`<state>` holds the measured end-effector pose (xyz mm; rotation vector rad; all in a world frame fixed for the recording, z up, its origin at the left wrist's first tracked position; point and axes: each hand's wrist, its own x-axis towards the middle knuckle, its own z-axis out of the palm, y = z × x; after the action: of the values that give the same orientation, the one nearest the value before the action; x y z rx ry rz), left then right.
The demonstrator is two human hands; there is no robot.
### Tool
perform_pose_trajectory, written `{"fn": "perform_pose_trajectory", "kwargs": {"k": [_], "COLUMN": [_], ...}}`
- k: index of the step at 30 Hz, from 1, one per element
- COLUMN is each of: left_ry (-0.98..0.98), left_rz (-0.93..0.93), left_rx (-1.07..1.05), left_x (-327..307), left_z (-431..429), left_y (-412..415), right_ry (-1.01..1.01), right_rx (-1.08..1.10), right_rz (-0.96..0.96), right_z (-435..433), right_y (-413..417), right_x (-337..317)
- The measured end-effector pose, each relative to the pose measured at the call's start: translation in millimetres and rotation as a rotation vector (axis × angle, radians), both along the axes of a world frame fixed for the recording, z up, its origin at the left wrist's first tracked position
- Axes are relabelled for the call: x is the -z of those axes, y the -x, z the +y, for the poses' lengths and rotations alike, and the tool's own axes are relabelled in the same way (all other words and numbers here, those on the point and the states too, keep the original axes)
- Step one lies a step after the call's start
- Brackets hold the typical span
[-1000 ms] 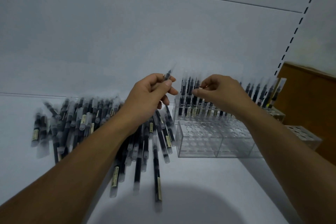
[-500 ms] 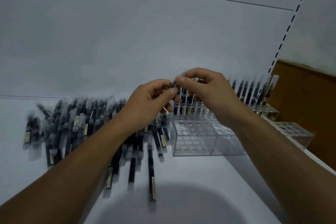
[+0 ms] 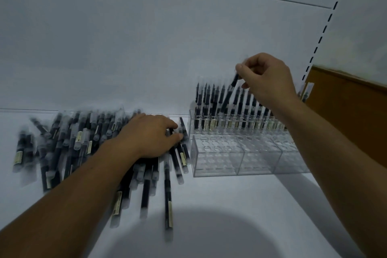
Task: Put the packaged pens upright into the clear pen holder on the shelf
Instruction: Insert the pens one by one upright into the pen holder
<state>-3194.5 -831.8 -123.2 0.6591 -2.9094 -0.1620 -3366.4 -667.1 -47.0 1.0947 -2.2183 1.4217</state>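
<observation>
A pile of packaged black pens lies flat on the white shelf at the left. A clear pen holder with rows of round holes stands at the right; its back rows hold several upright pens. My right hand pinches the top of one packaged pen, which hangs tilted above the holder's back rows. My left hand rests on the right edge of the pile, its fingertips on a pen beside the holder.
The white shelf has bare surface in front of the holder. A white back wall rises behind. A brown panel stands at the far right, past a perforated upright.
The pen passed from my left hand to my right, which moved right and over the holder. My left hand dropped down onto the pile.
</observation>
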Motion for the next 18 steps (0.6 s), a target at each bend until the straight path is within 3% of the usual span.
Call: {"fn": "perform_pose_trajectory", "kwargs": {"k": [3, 7, 12, 18], "left_ry": [0.000, -0.008, -0.053, -0.186], "left_rz": [-0.001, 0.010, 0.050, 0.214], "left_rx": [0.000, -0.007, -0.022, -0.075], "left_x": [0.9, 0.7, -1.9, -13.2], "left_z": [-1.5, -0.8, 2.1, -1.8], "left_y": [0.6, 0.0, -1.8, -8.4], "right_ry": [-0.081, -0.367, -0.416, -0.669], "right_rx": [0.008, -0.023, -0.016, 0.069], "right_rz": [0.018, -0.005, -0.003, 0.162], "right_z": [-2.9, -9.9, -10.5, -2.0], "right_y": [2.4, 4.2, 2.6, -15.8], "right_x": [0.1, 10.7, 9.2, 7.1]}}
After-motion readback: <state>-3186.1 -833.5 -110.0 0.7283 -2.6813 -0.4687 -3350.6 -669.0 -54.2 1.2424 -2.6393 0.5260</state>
